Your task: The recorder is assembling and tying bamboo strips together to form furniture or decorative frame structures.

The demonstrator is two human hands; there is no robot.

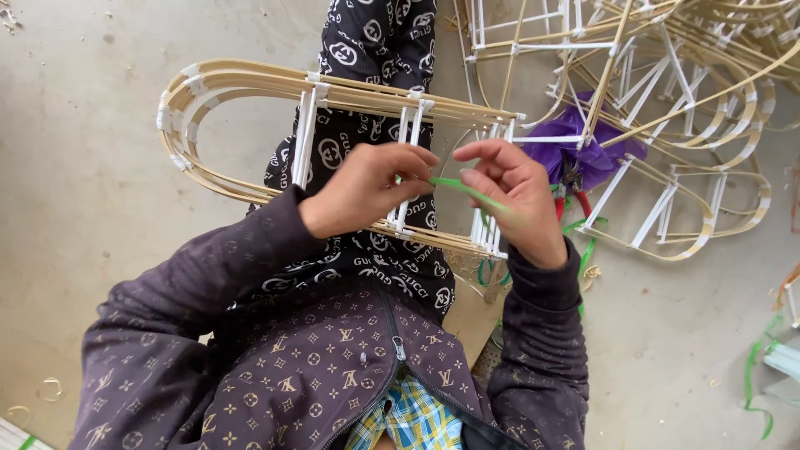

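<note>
Lying across the person's lap, a bamboo frame of curved strips joined by white ties runs from its rounded end at the upper left of the frame toward the centre. Near the middle of the picture the left hand rests against the frame's white crosspieces, its fingers curled and pinching one end of a thin green strip. The strip runs from there to the right hand, just right of centre, whose thumb and forefinger are closed on it while the other fingers are bent loosely. Both hands sit close together over the frame's squared right end. Behind the right hand, a purple bag lies on the concrete floor, with red-handled pliers beside it. A pile of finished bamboo frames fills the upper right of the frame. More green strips lie at the lower right edge.
</note>
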